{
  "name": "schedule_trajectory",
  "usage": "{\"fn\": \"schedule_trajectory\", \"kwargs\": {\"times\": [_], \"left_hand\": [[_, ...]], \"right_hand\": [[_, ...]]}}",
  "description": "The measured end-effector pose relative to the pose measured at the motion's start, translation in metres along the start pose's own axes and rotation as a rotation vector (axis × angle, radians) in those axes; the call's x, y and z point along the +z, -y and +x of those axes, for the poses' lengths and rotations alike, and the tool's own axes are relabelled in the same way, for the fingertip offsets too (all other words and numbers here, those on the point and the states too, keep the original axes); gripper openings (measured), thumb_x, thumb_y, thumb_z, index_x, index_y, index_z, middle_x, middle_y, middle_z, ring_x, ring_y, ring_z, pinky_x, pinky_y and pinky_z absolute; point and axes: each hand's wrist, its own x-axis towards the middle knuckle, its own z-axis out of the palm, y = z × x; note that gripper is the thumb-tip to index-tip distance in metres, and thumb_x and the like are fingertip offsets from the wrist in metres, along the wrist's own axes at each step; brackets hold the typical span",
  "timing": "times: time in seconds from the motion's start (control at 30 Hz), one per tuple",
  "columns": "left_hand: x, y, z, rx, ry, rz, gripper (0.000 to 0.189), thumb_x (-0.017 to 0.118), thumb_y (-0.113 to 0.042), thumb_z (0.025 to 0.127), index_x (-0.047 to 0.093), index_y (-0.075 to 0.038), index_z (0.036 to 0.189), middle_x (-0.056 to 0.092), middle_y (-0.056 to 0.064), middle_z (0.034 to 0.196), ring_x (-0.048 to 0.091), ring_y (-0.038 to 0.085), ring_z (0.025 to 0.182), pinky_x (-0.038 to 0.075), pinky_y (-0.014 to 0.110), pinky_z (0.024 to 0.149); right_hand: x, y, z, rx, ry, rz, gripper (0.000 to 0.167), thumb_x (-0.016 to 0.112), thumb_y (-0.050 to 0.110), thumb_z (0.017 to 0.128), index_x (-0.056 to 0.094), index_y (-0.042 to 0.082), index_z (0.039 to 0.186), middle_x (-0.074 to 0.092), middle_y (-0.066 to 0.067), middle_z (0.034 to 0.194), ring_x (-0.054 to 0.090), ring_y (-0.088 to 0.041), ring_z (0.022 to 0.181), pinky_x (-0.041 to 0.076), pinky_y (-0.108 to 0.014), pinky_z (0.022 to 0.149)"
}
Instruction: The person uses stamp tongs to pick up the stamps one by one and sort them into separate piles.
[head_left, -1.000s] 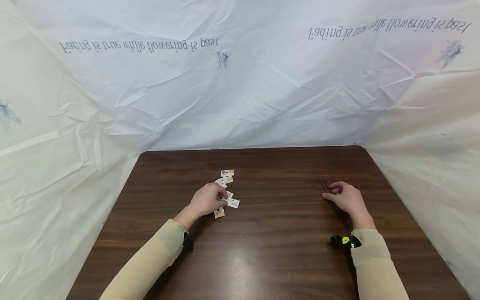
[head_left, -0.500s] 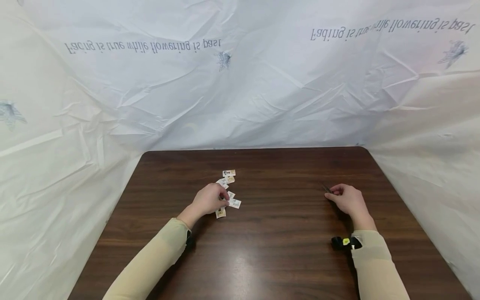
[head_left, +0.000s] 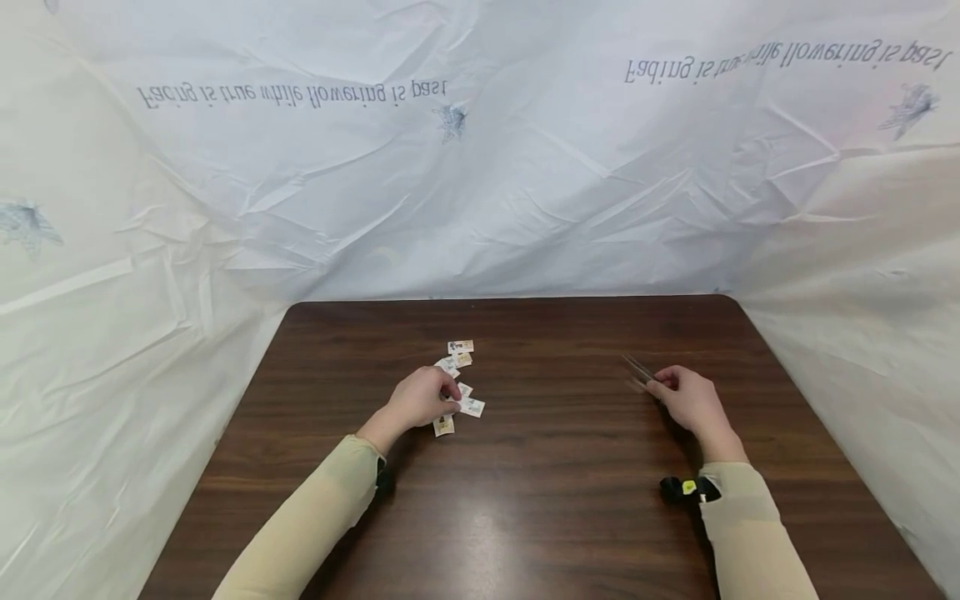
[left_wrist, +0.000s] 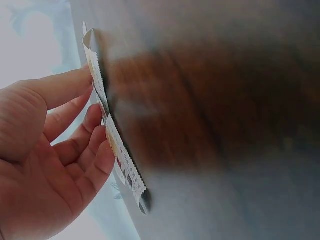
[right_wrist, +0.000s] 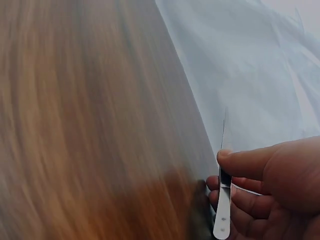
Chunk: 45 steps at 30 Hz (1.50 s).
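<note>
My left hand (head_left: 422,397) is over a cluster of small paper postage stamps on the table. Its thumb and forefinger pinch one white stamp (head_left: 472,407). In the left wrist view the toothed edge of a stamp (left_wrist: 125,152) shows beside the curled fingers, its end bent up. Another stamp (head_left: 444,426) lies just in front of that hand, and a further stamp (head_left: 461,346) is at the far end of the cluster. On the right, my right hand (head_left: 692,402) holds metal tweezers (right_wrist: 223,210) between thumb and fingers. The tweezers' thin tips point away and to the left.
The dark wood table (head_left: 555,467) has rounded far corners. White printed sheeting (head_left: 525,183) hangs behind it and along both sides. A wide stretch of tabletop separates the two hands. A black strap with a yellow mark (head_left: 688,487) is on my right wrist.
The tweezers have swung so that their tips point further left, and the right hand has turned slightly. My left hand stays at the stamps. The whole head view has shifted a little.
</note>
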Motion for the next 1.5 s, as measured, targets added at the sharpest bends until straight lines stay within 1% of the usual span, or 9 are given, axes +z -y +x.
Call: {"fn": "schedule_trajectory", "kwargs": {"times": [0.17, 0.4, 0.53, 0.83, 0.9, 1.1, 1.27, 1.4, 1.5], "left_hand": [[0.002, 0.0, 0.002, 0.011, 0.01, -0.007, 0.013, 0.091, -0.021, 0.087, 0.079, -0.024, 0.086, 0.07, -0.014, 0.082, 0.062, 0.008, 0.08, 0.054, 0.035, 0.078], [0.0, -0.002, 0.002, 0.014, 0.022, -0.002, 0.013, 0.091, -0.021, 0.087, 0.079, -0.024, 0.086, 0.069, -0.015, 0.081, 0.061, 0.01, 0.081, 0.053, 0.035, 0.078], [-0.002, -0.004, 0.002, 0.012, 0.029, -0.002, 0.013, 0.091, -0.022, 0.088, 0.078, -0.024, 0.086, 0.069, -0.015, 0.082, 0.062, 0.01, 0.082, 0.054, 0.035, 0.078], [-0.004, -0.005, 0.003, -0.001, 0.039, -0.002, 0.013, 0.09, -0.021, 0.088, 0.078, -0.024, 0.086, 0.069, -0.014, 0.082, 0.062, 0.009, 0.081, 0.054, 0.035, 0.078], [-0.005, -0.005, 0.003, -0.003, 0.039, -0.002, 0.013, 0.09, -0.021, 0.088, 0.078, -0.024, 0.086, 0.069, -0.014, 0.082, 0.063, 0.009, 0.081, 0.054, 0.035, 0.078], [-0.006, -0.003, 0.003, -0.003, 0.037, -0.005, 0.012, 0.09, -0.022, 0.088, 0.078, -0.024, 0.087, 0.069, -0.014, 0.082, 0.063, 0.01, 0.082, 0.054, 0.035, 0.079], [-0.004, 0.001, 0.001, -0.006, 0.042, -0.002, 0.012, 0.09, -0.022, 0.089, 0.078, -0.025, 0.088, 0.069, -0.015, 0.083, 0.061, 0.008, 0.081, 0.054, 0.034, 0.078], [-0.004, 0.001, 0.0, -0.009, 0.048, -0.009, 0.012, 0.09, -0.022, 0.089, 0.078, -0.024, 0.088, 0.069, -0.014, 0.084, 0.062, 0.009, 0.081, 0.054, 0.035, 0.078], [-0.005, 0.001, 0.0, -0.01, 0.05, -0.007, 0.012, 0.09, -0.022, 0.089, 0.078, -0.025, 0.088, 0.069, -0.014, 0.084, 0.062, 0.009, 0.082, 0.054, 0.035, 0.079]], "right_hand": [[0.011, 0.014, 0.001, -0.04, 0.043, 0.026, 0.039, 0.061, 0.028, 0.111, 0.063, -0.007, 0.13, 0.068, -0.026, 0.116, 0.065, -0.04, 0.101, 0.052, -0.056, 0.083], [0.031, 0.043, 0.001, -0.132, 0.118, 0.087, 0.037, 0.062, 0.025, 0.111, 0.066, -0.001, 0.136, 0.072, -0.014, 0.114, 0.066, -0.028, 0.098, 0.052, -0.045, 0.078], [0.045, 0.062, 0.001, -0.216, 0.166, 0.11, 0.03, 0.065, 0.023, 0.109, 0.071, 0.003, 0.131, 0.073, -0.009, 0.112, 0.066, -0.025, 0.099, 0.053, -0.045, 0.081], [0.078, 0.114, -0.007, -0.38, 0.351, 0.156, 0.025, 0.07, 0.024, 0.105, 0.078, 0.01, 0.124, 0.075, 0.001, 0.112, 0.067, -0.012, 0.096, 0.055, -0.04, 0.083], [0.082, 0.122, -0.009, -0.392, 0.369, 0.159, 0.025, 0.07, 0.024, 0.105, 0.078, 0.009, 0.123, 0.075, 0.002, 0.109, 0.067, -0.011, 0.091, 0.056, -0.037, 0.079], [0.092, 0.137, -0.013, -0.358, 0.4, 0.205, 0.023, 0.074, 0.02, 0.102, 0.08, 0.004, 0.118, 0.074, 0.002, 0.094, 0.065, -0.012, 0.069, 0.055, -0.032, 0.064], [0.099, 0.145, -0.014, -0.339, 0.415, 0.233, 0.024, 0.076, 0.021, 0.1, 0.081, 0.004, 0.116, 0.073, 0.003, 0.087, 0.063, -0.014, 0.059, 0.053, -0.031, 0.058], [0.104, 0.148, -0.01, -0.342, 0.422, 0.23, 0.024, 0.075, 0.021, 0.101, 0.08, 0.004, 0.117, 0.074, 0.003, 0.089, 0.064, -0.016, 0.061, 0.055, -0.032, 0.059], [0.105, 0.15, -0.001, -0.369, 0.402, 0.165, 0.02, 0.074, 0.021, 0.102, 0.081, 0.008, 0.116, 0.076, 0.003, 0.096, 0.069, -0.015, 0.075, 0.057, -0.035, 0.07]]}}
